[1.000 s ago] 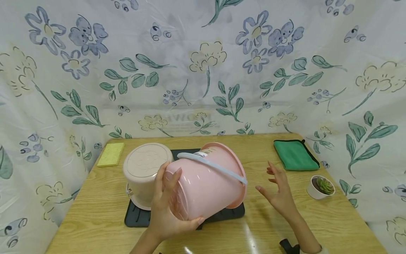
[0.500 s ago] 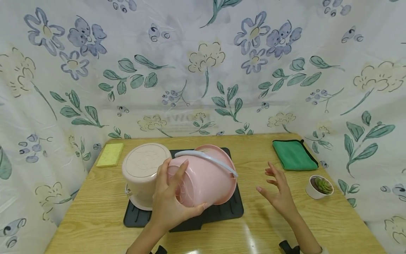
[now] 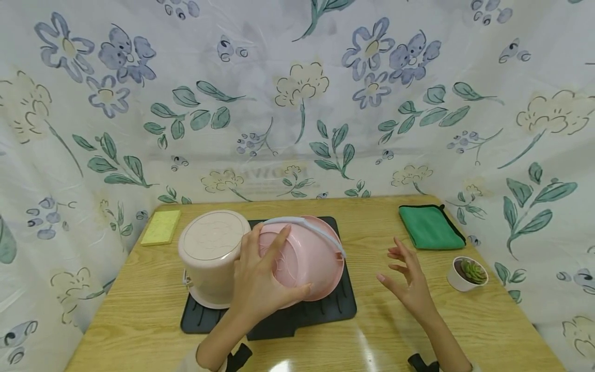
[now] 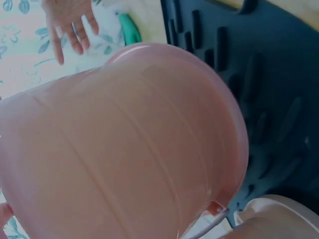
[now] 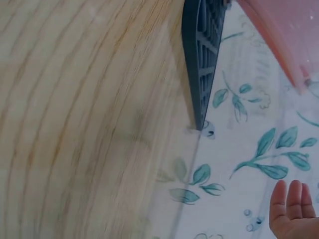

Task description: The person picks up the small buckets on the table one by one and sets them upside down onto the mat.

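Note:
A pink bucket (image 3: 321,266) is tipped over the right part of a dark ridged drying mat (image 3: 344,302), base toward me and mouth turned away and down. My left hand (image 3: 260,284) grips it by the base, thumb and fingers spread round the edge. A pale blue handle (image 3: 321,231) lies along its upper side. Whether the rim touches the mat I cannot tell. Left of it a cream bucket (image 3: 211,274) stands upside down on the mat, its right side partly hidden by my hand. My right hand (image 3: 411,287) hovers apart on the right, fingers loosely bent, holding nothing.
On the wooden table (image 3: 381,330) a yellow cloth or sponge (image 3: 161,227) lies at the back left. A folded green cloth (image 3: 432,227) is at the back right, with a small potted succulent (image 3: 467,274) in front of it. A flowered curtain (image 3: 297,113) encloses the back and sides.
The pink bucket has moved down and slightly left toward the mat, its base turning more toward me. My left hand has shifted right and up with it. The right hand has hardly moved.

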The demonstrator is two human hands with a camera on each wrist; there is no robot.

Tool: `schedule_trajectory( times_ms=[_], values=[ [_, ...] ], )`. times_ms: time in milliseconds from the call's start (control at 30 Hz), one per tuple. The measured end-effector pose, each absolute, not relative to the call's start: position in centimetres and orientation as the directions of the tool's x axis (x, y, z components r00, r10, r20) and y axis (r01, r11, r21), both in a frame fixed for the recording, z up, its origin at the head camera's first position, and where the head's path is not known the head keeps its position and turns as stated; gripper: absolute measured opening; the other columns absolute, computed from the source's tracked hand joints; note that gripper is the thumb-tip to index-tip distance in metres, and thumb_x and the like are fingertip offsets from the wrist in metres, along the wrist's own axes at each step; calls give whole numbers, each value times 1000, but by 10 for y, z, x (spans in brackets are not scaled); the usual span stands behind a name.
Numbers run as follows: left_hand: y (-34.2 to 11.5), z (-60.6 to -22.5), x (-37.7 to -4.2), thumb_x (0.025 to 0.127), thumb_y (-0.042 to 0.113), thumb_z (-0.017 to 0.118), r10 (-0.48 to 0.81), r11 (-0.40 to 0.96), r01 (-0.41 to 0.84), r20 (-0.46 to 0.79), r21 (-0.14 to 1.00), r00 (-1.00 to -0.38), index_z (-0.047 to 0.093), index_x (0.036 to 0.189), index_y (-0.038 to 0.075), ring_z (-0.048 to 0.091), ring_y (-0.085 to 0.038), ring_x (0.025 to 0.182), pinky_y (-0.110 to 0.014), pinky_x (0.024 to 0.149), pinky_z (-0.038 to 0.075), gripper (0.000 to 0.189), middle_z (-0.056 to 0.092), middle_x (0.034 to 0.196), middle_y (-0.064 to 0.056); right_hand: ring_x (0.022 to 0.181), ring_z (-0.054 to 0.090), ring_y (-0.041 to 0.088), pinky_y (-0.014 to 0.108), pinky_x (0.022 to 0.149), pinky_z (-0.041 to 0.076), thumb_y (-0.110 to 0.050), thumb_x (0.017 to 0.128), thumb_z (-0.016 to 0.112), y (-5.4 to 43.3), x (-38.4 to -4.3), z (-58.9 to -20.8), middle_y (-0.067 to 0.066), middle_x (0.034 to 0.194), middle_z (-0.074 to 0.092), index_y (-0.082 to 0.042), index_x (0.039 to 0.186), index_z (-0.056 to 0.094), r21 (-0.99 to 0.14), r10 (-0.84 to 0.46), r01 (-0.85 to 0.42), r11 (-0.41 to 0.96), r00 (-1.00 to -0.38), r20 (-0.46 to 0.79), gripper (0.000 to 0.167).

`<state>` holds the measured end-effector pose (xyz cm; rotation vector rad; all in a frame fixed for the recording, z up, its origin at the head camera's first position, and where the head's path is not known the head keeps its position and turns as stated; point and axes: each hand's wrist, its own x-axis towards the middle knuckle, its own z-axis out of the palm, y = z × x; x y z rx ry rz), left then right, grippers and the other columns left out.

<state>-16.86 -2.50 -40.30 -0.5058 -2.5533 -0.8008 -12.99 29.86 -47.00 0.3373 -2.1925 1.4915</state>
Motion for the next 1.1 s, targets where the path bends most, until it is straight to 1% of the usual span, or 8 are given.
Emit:
schedule_trajectory(
  times_ms=[67,200,467,533,667,833,900,1100],
  values=[
    [-22,-401,-172,52,71,83,220,777,436,452,455,-864,33,149,51,24,-35,143,-67,93,38,111,25,157,-13,121,48,11,12,95,43,18,81,67,298,-129,-470,14,132,44,-7,156,29,-824,55,-449,345,-867,496,88],
    [-16,-398,-177,55,73,80,223,790,410,410,456,-885,32,149,52,23,-40,144,-74,96,34,108,23,159,-13,121,49,14,13,95,44,18,82,65,298,-129,-470,21,131,43,-6,156,28,-836,55,-452,312,-870,491,87],
    [-5,-389,-187,59,76,75,211,820,347,322,455,-923,30,151,50,22,-39,143,-78,93,34,106,22,159,-13,120,47,14,13,95,43,18,82,65,298,-127,-468,5,133,45,-7,156,28,-835,60,-450,318,-869,492,87],
    [-2,-387,-190,58,77,75,209,829,329,296,452,-932,29,151,51,23,-39,142,-79,92,34,106,23,159,-13,120,46,13,12,95,43,18,82,65,299,-126,-469,6,133,45,-7,156,28,-835,63,-446,321,-870,489,87],
    [5,-384,-196,57,78,74,207,848,300,249,436,-946,28,151,52,23,-42,142,-79,91,34,107,23,159,-13,121,47,12,12,96,43,18,82,66,299,-125,-470,13,133,43,-8,156,28,-836,64,-442,326,-872,486,87],
    [13,-381,-201,56,78,75,207,862,291,236,414,-950,30,151,51,22,-42,143,-80,90,33,109,24,157,-11,121,47,12,12,96,42,18,82,66,299,-124,-472,7,134,45,-7,156,28,-830,61,-447,335,-869,492,87],
    [16,-380,-203,56,78,75,211,868,287,222,406,-952,30,151,51,21,-42,144,-80,91,33,109,24,158,-11,121,47,12,12,96,42,18,82,66,300,-124,-472,7,133,45,-7,156,28,-828,61,-449,336,-867,495,88],
    [25,-376,-212,59,80,73,227,882,265,141,389,-964,24,152,52,18,-44,144,-82,92,31,109,20,159,-13,121,48,12,12,96,42,18,81,66,300,-124,-474,17,132,44,-7,156,28,-826,65,-456,332,-863,502,88]
  ],
)
